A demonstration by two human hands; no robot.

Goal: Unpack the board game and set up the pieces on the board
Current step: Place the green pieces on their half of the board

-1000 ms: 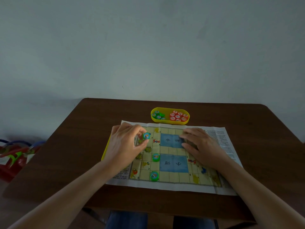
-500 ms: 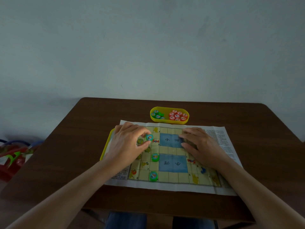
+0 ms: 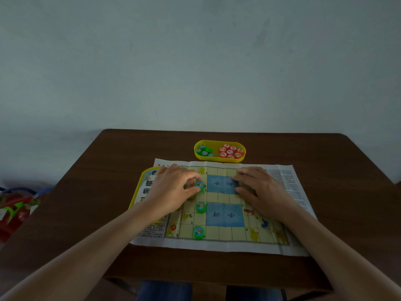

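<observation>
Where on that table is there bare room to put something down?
Bare table: left of the yellow lid, right of the paper board, behind the yellow tray. Crowded: the board's left columns, under the left hand and green pieces.

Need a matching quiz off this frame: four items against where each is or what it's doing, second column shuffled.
1. left hand
2. right hand
3. red pieces
4. nearest green piece

A. at the right end of the yellow tray
B. lies flat on the board, holding nothing
C. pinches the far green piece
D. stands on the board's near row

Pairs: 1-C, 2-B, 3-A, 4-D
</observation>
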